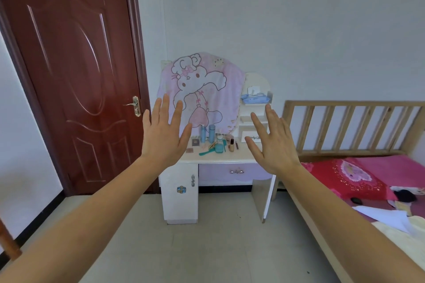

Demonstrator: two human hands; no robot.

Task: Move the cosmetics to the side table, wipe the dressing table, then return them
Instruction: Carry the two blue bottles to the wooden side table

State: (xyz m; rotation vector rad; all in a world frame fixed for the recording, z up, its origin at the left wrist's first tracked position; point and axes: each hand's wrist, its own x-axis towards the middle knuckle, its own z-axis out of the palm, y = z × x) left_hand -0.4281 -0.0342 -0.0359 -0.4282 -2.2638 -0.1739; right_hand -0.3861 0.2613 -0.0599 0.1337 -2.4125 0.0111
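head view: left hand (162, 136) and right hand (273, 142) raised before counter (220, 158), fingers spread, grip open and empty on both. cosmetics (213, 142) clustered on counter top: two blue bottles (207, 133), teal brush (207, 151), small jars. cartoon towel (202, 89) draped behind. bed (368, 179) at right.

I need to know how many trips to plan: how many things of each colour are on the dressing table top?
Some items are small and blurred, so this is approximate.
Blue tall bottles: 2
Teal items (comb, case, slim stick): 3
Brown or beige items (two compacts, foundation bottle, dark stick): 4
Total: 9
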